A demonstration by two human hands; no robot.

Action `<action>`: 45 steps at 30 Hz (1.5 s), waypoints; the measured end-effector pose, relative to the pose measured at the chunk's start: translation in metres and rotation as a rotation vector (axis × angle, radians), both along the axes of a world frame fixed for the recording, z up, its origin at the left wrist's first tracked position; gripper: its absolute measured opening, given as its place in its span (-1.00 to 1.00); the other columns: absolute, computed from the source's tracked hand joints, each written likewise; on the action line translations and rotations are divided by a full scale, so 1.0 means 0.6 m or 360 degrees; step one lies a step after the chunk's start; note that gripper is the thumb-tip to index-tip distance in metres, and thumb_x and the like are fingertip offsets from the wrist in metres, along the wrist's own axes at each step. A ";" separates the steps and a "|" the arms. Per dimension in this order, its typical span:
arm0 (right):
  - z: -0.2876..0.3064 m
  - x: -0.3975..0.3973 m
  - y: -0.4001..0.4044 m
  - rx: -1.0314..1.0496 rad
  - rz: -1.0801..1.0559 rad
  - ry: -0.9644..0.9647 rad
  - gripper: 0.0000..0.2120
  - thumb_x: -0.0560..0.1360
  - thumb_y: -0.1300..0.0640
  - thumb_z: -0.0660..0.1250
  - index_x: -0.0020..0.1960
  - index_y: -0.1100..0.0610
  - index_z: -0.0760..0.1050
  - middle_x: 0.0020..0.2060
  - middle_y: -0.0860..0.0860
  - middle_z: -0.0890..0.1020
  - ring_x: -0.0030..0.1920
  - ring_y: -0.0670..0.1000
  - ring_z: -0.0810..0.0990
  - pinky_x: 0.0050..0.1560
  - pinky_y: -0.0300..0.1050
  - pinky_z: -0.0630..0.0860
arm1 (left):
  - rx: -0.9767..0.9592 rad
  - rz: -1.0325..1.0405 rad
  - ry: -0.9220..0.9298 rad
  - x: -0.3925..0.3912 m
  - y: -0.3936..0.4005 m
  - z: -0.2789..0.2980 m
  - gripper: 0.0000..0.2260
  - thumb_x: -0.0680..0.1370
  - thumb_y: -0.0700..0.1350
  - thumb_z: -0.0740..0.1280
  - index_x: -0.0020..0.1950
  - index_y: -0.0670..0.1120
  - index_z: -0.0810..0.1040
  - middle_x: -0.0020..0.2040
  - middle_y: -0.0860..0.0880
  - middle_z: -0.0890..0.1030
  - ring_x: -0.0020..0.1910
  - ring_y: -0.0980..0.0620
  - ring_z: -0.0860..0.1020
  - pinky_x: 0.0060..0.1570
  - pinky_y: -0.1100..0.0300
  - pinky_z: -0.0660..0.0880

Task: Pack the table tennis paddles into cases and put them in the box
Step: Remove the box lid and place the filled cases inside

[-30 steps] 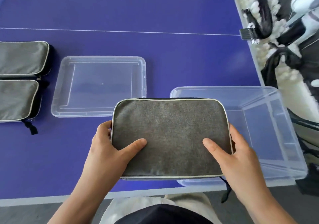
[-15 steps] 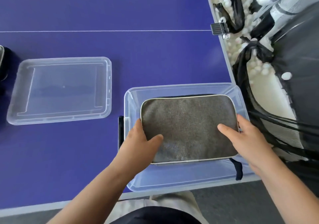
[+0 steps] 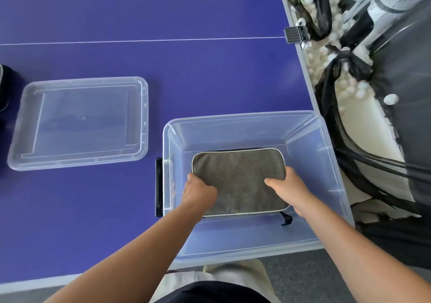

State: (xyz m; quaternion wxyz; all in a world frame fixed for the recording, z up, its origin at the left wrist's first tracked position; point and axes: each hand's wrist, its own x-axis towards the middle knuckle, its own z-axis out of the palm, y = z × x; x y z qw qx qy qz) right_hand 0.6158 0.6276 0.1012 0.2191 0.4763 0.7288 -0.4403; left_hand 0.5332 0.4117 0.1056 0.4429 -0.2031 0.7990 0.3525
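Observation:
A grey fabric paddle case (image 3: 238, 174) with pale piping lies flat, low inside the clear plastic box (image 3: 312, 153) at the table's near right corner. My left hand (image 3: 198, 189) grips the case's left edge, thumb on top. At the right edge my right hand (image 3: 288, 187) holds it the same way. A black zipper strap (image 3: 286, 220) hangs from the case's near right corner. No paddle shows; the case is zipped.
The box's clear lid (image 3: 79, 123) lies on the blue table (image 3: 186, 76) to the left. A dark case edge (image 3: 4, 88) peeks in at the far left. Past the table's right edge hangs a black net with several white balls (image 3: 345, 85). A black clamp (image 3: 295, 34) grips the table's edge.
Both hands have lowered the grey case from above the box rim down into the box. The view has shifted right, so the cases at the left have nearly left the frame.

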 end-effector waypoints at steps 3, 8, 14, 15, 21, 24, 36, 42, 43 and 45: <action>-0.013 0.003 0.000 -0.0049 -0.0041 -0.0037 -0.61 0.47 0.02 0.42 0.22 0.03 0.36 0.09 -0.02 0.57 0.06 0.04 0.57 0.05 -0.01 0.52 | -0.0047 -0.0011 0.0009 -0.001 0.008 -0.008 -0.61 0.48 -0.24 0.18 0.31 -0.11 0.26 0.21 -0.13 0.47 0.12 -0.18 0.44 -0.13 0.02 0.50; -0.018 0.003 0.000 -0.0038 -0.0054 -0.0058 -0.56 0.49 0.01 0.40 0.28 0.08 0.33 0.13 0.02 0.54 0.08 0.07 0.55 0.06 0.01 0.51 | -0.0043 0.0010 0.0039 0.004 0.010 -0.020 -0.55 0.47 -0.23 0.20 0.36 -0.12 0.24 0.29 -0.13 0.43 0.24 -0.22 0.46 0.09 -0.07 0.55; 0.019 0.000 -0.032 0.0136 0.0077 -0.0003 -0.45 0.53 -0.01 0.35 0.44 0.13 0.27 0.36 0.06 0.42 0.31 0.13 0.46 0.27 0.02 0.41 | 0.0195 0.0014 0.0219 0.010 -0.007 0.010 -0.56 0.49 -0.10 0.34 0.35 0.01 0.34 0.26 0.00 0.48 0.13 -0.09 0.54 -0.08 0.04 0.57; 0.031 0.001 -0.044 0.0207 0.0137 0.0047 -0.35 0.55 -0.03 0.33 0.53 0.14 0.17 0.48 0.05 0.30 0.44 0.10 0.34 0.36 0.02 0.31 | 0.0261 -0.0021 0.0317 0.014 -0.014 0.025 -0.56 0.50 -0.07 0.36 0.35 0.06 0.34 0.25 0.03 0.49 0.10 -0.07 0.55 -0.05 0.02 0.58; 0.122 0.010 -0.151 0.0605 0.0366 0.0642 -0.36 0.57 -0.09 0.30 0.55 0.05 0.15 0.52 -0.04 0.23 0.51 -0.05 0.19 0.41 -0.19 0.16 | 0.0623 -0.0114 0.0823 0.045 -0.100 0.137 -0.43 0.58 0.14 0.32 0.55 0.20 0.20 0.42 0.30 0.35 0.23 0.40 0.38 0.27 0.28 0.32; 0.168 0.003 -0.225 0.0775 0.0407 0.0937 -0.38 0.56 -0.16 0.27 0.53 0.04 0.21 0.50 -0.07 0.28 0.49 -0.10 0.22 0.41 -0.24 0.17 | 0.0666 -0.0014 0.1073 0.056 -0.184 0.172 -0.45 0.56 0.19 0.27 0.54 0.16 0.26 0.46 0.29 0.36 0.40 0.38 0.28 0.37 0.32 0.27; 0.182 -0.091 -0.626 0.0373 0.0565 0.0928 -0.48 0.58 -0.09 0.28 0.50 -0.13 0.23 0.49 -0.14 0.30 0.46 -0.06 0.31 0.37 -0.08 0.32 | 0.0226 0.0319 0.1174 0.037 -0.658 0.128 -0.57 0.62 0.09 0.24 0.49 0.14 0.32 0.45 0.24 0.34 0.44 0.29 0.25 0.30 0.37 0.23; 0.139 -0.157 -0.808 0.0195 0.0719 0.0795 -0.47 0.59 -0.09 0.25 0.52 -0.08 0.21 0.47 -0.14 0.31 0.45 -0.06 0.31 0.28 -0.16 0.30 | -0.0020 0.0359 0.1105 -0.019 -0.857 0.084 -0.55 0.64 0.11 0.21 0.52 0.06 0.30 0.51 0.11 0.31 0.45 0.05 0.34 0.41 0.08 0.30; 0.131 -0.171 -0.833 0.0173 0.0755 0.0792 -0.47 0.59 -0.09 0.25 0.52 -0.06 0.21 0.48 -0.14 0.30 0.46 -0.08 0.30 0.32 -0.16 0.29 | -0.0051 0.0373 0.1094 -0.032 -0.882 0.076 -0.54 0.64 0.11 0.20 0.53 0.05 0.29 0.51 0.10 0.31 0.45 0.05 0.34 0.41 0.07 0.30; 0.112 -0.204 -0.879 0.0129 0.0822 0.0746 -0.45 0.60 -0.10 0.23 0.54 -0.04 0.20 0.50 -0.15 0.29 0.47 -0.09 0.28 0.37 -0.13 0.28 | -0.0111 0.0399 0.1071 -0.063 -0.926 0.059 -0.53 0.64 0.12 0.20 0.53 0.03 0.28 0.51 0.07 0.32 0.45 0.03 0.34 0.41 0.05 0.30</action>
